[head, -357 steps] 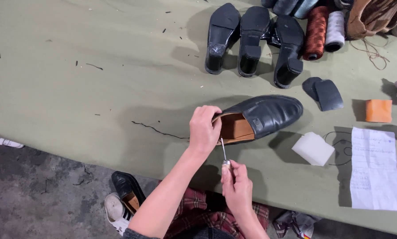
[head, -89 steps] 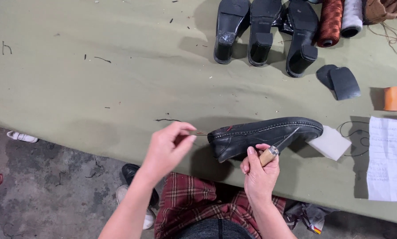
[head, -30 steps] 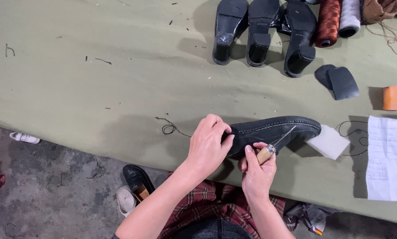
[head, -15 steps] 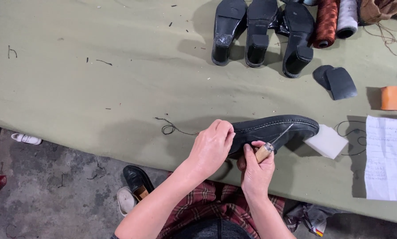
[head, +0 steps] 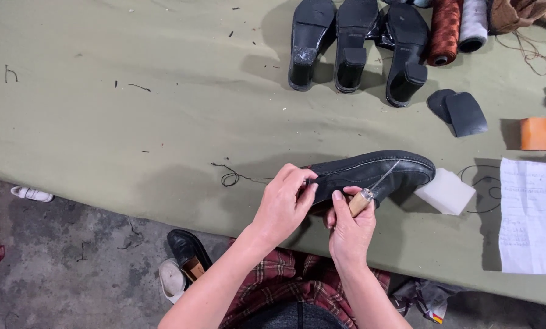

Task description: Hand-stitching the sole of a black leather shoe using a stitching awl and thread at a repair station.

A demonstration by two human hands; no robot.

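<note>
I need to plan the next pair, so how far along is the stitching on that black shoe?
Done: pale stitching already shows along the upper seam of the black leather shoe. In hand: the left hand grips the shoe's heel end, where a dark thread trails onto the green table; the right hand holds a wooden-handled awl against its side. Left: how much seam remains cannot be seen; three black heeled shoes wait untouched.

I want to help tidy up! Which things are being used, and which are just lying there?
In use: black leather shoe, wooden-handled awl in right hand, dark thread, left hand.

Lying about: three black heeled soles, thread spools, orange block, white block, paper sheet.
</note>
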